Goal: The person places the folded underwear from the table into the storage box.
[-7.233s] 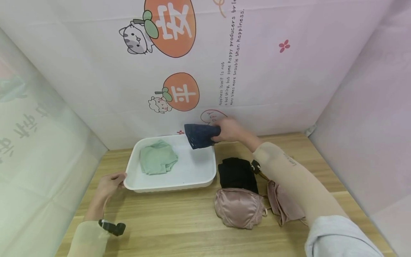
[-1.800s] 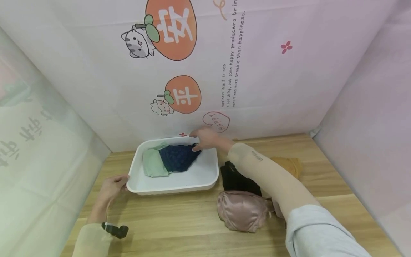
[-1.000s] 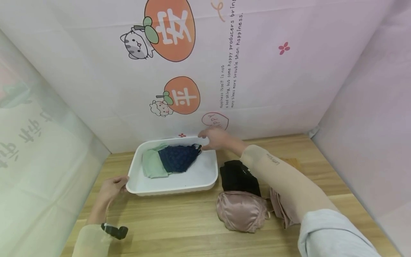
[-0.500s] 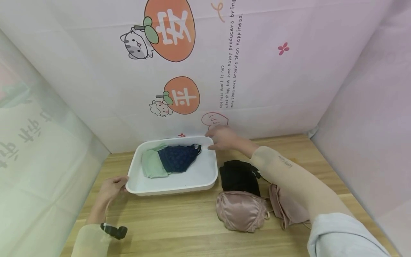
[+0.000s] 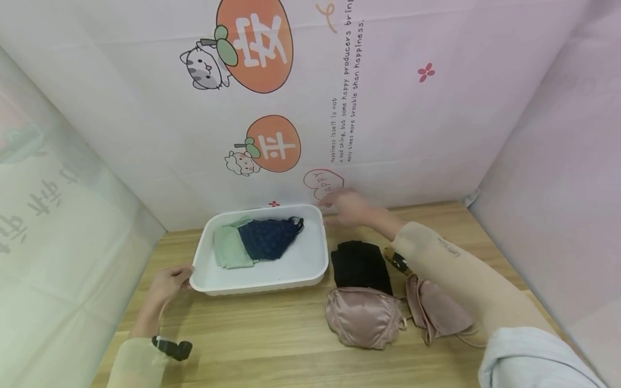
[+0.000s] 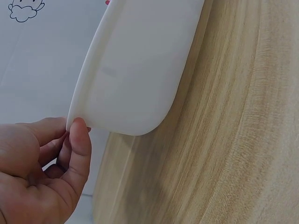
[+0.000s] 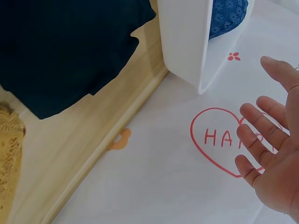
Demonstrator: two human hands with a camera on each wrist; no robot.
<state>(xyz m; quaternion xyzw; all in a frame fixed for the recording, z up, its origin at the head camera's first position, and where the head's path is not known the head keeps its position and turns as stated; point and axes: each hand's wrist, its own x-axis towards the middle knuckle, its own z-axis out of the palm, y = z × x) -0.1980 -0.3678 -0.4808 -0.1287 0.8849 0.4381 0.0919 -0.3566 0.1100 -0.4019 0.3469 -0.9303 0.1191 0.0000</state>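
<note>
A white plastic tray [image 5: 291, 272] stands on the wooden table against the back wall. My left hand [image 5: 170, 285] pinches its left rim between thumb and fingers, as the left wrist view shows up close. Inside lie a folded pale green garment [image 5: 230, 248] and, overlapping it, a folded navy patterned garment [image 5: 268, 240] with thin straps at its right end. My right hand [image 5: 351, 207] is just beyond the tray's back right corner, fingers spread and holding nothing. In the right wrist view its palm [image 7: 282, 182] appears before the printed heart on the wall.
Right of the tray lies a folded black garment [image 5: 361, 265], with a pink satin bra [image 5: 364, 318] in front. Another pink strapped garment [image 5: 439, 310] lies farther right, partly under the right forearm. A mustard lace garment [image 7: 9, 158] lies near the black one. Printed cloth walls surround the table.
The navy garment went from my right hand into the tray, onto the green one. My right hand then let go and drew back rightward past the rim. The left hand stayed on the tray.
</note>
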